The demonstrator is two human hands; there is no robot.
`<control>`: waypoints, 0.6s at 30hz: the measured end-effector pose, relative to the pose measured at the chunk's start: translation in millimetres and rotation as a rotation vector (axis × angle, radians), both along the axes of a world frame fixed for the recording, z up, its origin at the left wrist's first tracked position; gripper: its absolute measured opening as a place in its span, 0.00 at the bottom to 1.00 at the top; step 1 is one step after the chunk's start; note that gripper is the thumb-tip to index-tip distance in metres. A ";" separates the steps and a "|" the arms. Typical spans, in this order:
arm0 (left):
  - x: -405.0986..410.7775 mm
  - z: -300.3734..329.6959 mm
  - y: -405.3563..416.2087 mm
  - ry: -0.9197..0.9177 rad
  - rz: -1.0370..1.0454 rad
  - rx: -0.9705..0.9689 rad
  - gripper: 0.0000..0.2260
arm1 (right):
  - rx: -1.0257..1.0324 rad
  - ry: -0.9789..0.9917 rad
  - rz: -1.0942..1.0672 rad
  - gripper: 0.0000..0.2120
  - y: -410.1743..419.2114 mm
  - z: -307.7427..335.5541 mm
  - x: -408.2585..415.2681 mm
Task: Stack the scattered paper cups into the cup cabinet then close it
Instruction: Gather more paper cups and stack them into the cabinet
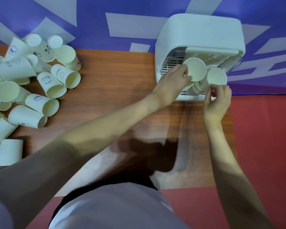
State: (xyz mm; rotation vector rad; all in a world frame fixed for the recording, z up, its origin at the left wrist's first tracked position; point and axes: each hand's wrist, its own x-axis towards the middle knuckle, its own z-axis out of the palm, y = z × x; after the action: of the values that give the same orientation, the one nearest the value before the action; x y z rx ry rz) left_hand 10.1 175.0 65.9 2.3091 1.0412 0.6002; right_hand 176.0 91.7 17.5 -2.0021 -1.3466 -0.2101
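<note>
The white cup cabinet stands at the table's far right with its lid raised. Two stacks of paper cups stick out of its front. My left hand grips the rim of the left stack's top cup. My right hand pinches the lower rim of the right stack's top cup. More stacked cups lie deeper inside the cabinet. A heap of scattered paper cups covers the table's left side, most lying on their sides.
The wooden table runs from the cup heap to the cabinet. A purple and white patterned wall rises behind it. Red floor lies to the right of the table.
</note>
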 end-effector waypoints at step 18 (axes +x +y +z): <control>13.6 -31.7 3.8 0.392 -0.138 0.118 0.16 | -0.298 0.062 0.040 0.10 15.5 -17.7 8.7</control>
State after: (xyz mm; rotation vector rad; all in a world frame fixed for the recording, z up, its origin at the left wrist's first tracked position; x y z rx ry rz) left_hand 23.7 178.8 34.1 2.6441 1.0253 0.1579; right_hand 184.7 107.2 -0.2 -2.2012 -1.4451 0.0760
